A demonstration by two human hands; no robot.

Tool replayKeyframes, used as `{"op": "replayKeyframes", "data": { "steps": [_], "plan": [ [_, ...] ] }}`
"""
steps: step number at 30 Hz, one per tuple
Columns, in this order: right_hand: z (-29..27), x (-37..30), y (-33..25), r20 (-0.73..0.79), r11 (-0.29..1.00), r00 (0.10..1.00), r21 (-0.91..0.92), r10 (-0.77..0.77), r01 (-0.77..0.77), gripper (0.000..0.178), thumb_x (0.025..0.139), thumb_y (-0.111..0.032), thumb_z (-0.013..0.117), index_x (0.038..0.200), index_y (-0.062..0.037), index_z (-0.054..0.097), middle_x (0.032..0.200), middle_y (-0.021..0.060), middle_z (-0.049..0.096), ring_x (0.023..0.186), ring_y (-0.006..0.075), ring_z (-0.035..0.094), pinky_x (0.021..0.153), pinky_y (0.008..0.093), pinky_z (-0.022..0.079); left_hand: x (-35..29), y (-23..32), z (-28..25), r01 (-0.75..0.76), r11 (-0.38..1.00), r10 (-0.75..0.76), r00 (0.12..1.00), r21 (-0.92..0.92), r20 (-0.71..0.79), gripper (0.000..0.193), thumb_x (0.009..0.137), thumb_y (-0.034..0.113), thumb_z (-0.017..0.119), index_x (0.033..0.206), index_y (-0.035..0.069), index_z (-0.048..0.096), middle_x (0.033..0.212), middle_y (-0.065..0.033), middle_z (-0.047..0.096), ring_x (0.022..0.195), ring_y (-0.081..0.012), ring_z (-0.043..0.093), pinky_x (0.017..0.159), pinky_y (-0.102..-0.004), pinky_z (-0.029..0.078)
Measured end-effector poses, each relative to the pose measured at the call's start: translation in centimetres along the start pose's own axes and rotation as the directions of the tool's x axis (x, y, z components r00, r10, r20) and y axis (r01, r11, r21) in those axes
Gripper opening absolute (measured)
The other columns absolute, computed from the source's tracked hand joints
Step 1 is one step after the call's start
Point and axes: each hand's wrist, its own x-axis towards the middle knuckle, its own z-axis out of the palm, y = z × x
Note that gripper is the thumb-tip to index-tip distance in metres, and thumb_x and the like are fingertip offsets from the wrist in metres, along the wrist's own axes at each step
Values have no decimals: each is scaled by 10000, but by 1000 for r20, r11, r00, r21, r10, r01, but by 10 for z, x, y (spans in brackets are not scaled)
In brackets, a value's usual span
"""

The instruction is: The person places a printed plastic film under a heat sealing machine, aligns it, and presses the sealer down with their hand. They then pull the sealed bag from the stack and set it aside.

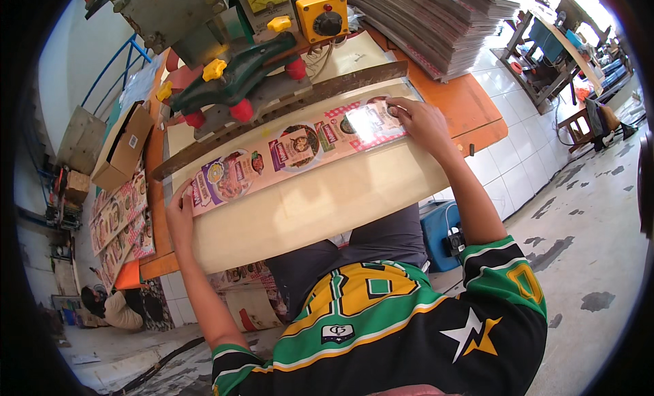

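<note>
A long printed strip (pixel 262 165) with food pictures and a glossy clear surface lies across the cream-coloured sheet (pixel 327 191) on the work table. My left hand (pixel 180 215) grips the strip's left end, thumb and fingers at its edge. At the other end, my right hand (pixel 421 122) pinches the strip's right edge, where light glares off the surface. Just beyond the strip runs a long metal bar (pixel 286 116) of a press. Above the bar sits the press's dark green bracket (pixel 238 79), with red feet and yellow knobs.
A yellow control box (pixel 321 18) with a black dial stands behind the press. Tall stacked flat sheets (pixel 436 28) rise at the back right of the orange table (pixel 470 110). On the left are a cardboard box (pixel 122 147) and more printed sheets (pixel 119 222). Another person (pixel 119 307) is low at far left.
</note>
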Motion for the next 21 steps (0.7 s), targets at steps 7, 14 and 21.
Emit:
{"op": "replayKeyframes", "data": {
  "steps": [7, 14, 21],
  "plan": [
    [11, 18, 5, -74, 995, 993, -32, -96, 94, 298, 1013, -337, 598, 1255, -234, 736, 1026, 120, 753, 932, 356, 681, 767, 467, 507, 13, 15, 11, -17, 994, 24, 998, 111, -64, 326, 1046, 131, 536, 1320, 34, 684, 1154, -200, 746, 1022, -164, 666, 924, -306, 493],
    [23, 27, 10, -82, 995, 993, -52, -88, 84, 274, 973, -297, 634, 1219, -262, 749, 973, 118, 753, 917, 350, 696, 764, 471, 529, 30, -15, 8, -87, 992, 93, 993, 90, -68, 326, 1045, 220, 581, 1292, 48, 707, 1131, -193, 761, 1001, -175, 695, 905, -297, 504],
    [23, 26, 9, -95, 995, 992, -66, -79, 73, 266, 962, -297, 652, 1205, -260, 755, 910, 114, 750, 882, 342, 697, 749, 472, 522, 27, -18, 8, -23, 1000, 23, 998, -11, -59, 331, 1052, 213, 587, 1289, 13, 700, 1081, -161, 767, 941, -123, 650, 872, -281, 504]
  ]
}}
